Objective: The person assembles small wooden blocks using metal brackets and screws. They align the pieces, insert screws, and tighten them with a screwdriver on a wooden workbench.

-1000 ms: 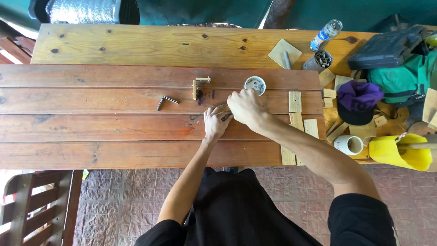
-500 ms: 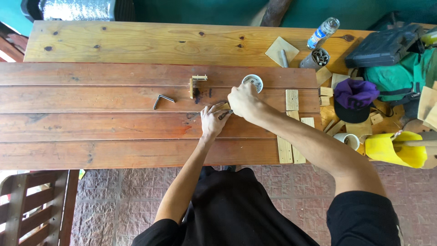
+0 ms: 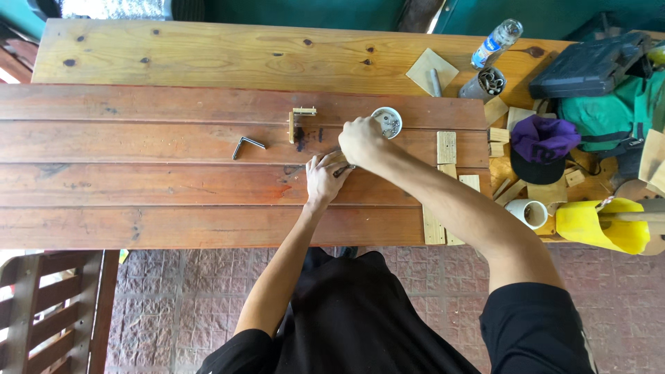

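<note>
Right hand (image 3: 360, 142): has moved up the boards over the last second, from beside the left hand toward the small round tin (image 3: 386, 122); now curled just beside it, fingers bent, grip on something small that I cannot make out.
Left hand (image 3: 324, 176): stays flat-ish on the red boards (image 3: 173, 166), fingers pinching a thin dark metal piece (image 3: 341, 168) against the wood.
Change: the hands, close together before, are now a little apart.
Meaning: likely a fetch of a small part from the tin while the left hand keeps the spot.
Nearby: bent key (image 3: 246, 145) and wooden bracket (image 3: 298, 123), both untouched on the tabletop.
</note>
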